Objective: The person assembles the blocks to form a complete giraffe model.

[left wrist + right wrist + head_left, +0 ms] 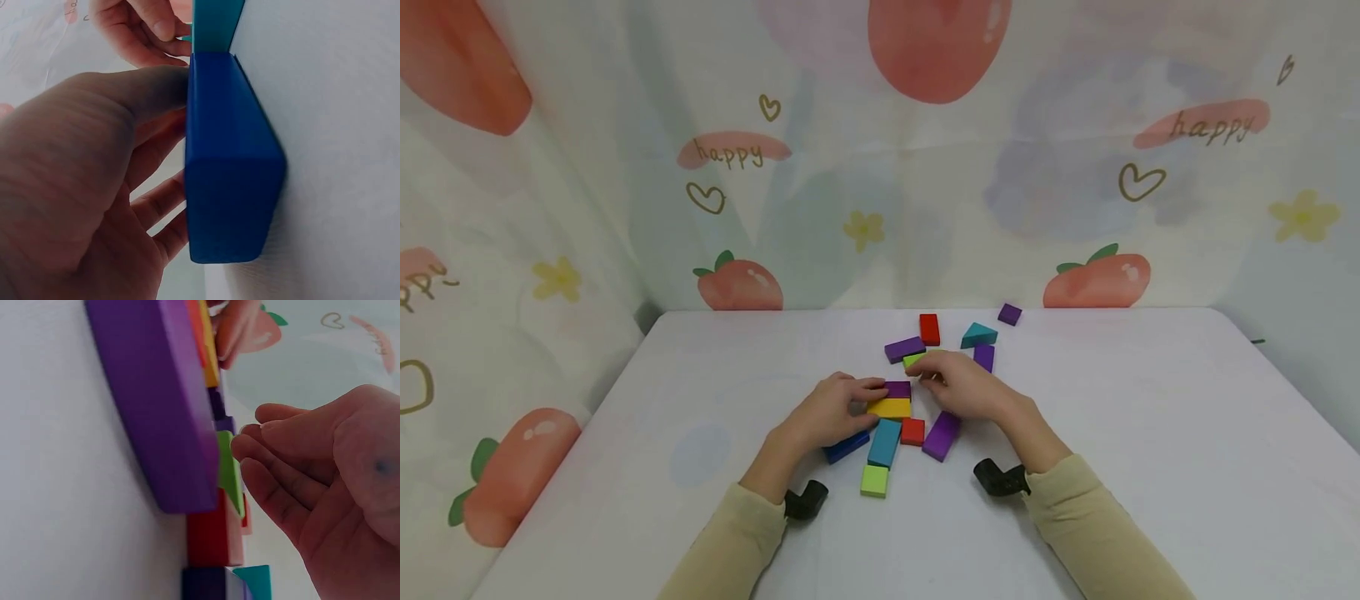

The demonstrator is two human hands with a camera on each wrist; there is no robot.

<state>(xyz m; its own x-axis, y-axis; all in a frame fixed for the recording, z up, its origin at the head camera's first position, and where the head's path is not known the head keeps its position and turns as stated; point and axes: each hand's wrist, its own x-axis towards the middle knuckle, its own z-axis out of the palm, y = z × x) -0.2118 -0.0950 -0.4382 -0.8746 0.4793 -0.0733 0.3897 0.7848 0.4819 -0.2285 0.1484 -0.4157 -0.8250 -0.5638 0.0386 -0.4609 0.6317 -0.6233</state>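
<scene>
My left hand reaches in from the left, its fingertips on the left end of a purple block and its thumb at the near edge of a yellow block. Those two blocks lie side by side. A dark blue block lies below the left palm and hides the fingertips in the left wrist view. My right hand hovers with bent fingers over a lime green block. Its fingertips are right beside that block, with nothing visible between thumb and fingers.
Nearer me lie a teal block, a red block, another purple block and a lime square. Farther back are a red block, a purple block, a teal triangle and a small purple block.
</scene>
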